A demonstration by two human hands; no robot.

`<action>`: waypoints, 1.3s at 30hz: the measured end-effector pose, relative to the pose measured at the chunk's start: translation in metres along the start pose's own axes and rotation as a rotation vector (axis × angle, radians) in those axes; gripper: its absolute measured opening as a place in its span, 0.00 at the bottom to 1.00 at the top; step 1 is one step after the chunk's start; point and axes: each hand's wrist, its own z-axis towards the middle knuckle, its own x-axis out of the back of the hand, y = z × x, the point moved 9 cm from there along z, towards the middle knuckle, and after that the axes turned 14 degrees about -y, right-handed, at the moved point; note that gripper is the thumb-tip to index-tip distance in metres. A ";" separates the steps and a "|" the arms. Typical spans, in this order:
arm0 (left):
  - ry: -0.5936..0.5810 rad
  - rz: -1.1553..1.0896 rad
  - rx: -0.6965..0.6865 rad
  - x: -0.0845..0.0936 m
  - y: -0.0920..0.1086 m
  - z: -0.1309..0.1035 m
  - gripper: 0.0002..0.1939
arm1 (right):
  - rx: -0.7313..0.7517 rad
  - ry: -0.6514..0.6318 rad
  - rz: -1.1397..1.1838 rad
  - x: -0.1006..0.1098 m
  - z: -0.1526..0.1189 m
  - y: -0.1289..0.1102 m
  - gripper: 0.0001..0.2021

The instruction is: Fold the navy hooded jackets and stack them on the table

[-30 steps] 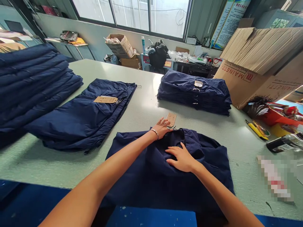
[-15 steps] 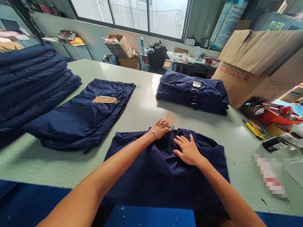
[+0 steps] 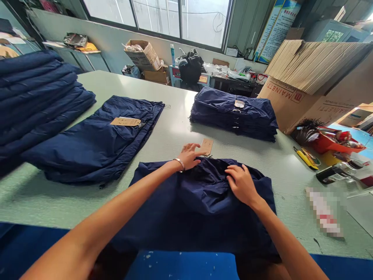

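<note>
A dark navy garment (image 3: 204, 221) lies in front of me, its gathered top opening facing away and its near part hanging over the table edge. My left hand (image 3: 190, 156), with a bracelet at the wrist, rests at the far edge of that opening, fingers apart. Just beyond its thumb lies a brown paper tag (image 3: 207, 146) on a dark cord. On the right side of the opening, my right hand (image 3: 241, 184) touches the cloth with its fingers bent and somewhat spread. Its thumb tip is against the folds.
On the left are another tagged navy garment (image 3: 87, 144) and a tall navy stack (image 3: 35, 93). A folded navy pile (image 3: 233, 116) sits at the back. Rightward stand a cardboard box (image 3: 287, 101), a red basket (image 3: 338, 142), a yellow cutter (image 3: 304, 157) and a dark bottle (image 3: 332, 175).
My left hand has shifted a little left, off the tag's cord. My right hand has moved right, its fingers more bent. The cloth at the opening has spread wider.
</note>
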 end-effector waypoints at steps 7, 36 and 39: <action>0.162 -0.263 -0.014 0.031 -0.010 -0.082 0.16 | 0.008 0.120 0.121 0.019 -0.024 0.030 0.17; 0.421 -1.210 0.430 0.004 -0.027 -0.133 0.22 | -0.215 0.316 0.849 -0.001 -0.029 0.083 0.17; 0.438 -1.446 0.517 -0.025 -0.025 -0.132 0.28 | -0.302 0.410 0.961 -0.020 -0.025 0.096 0.19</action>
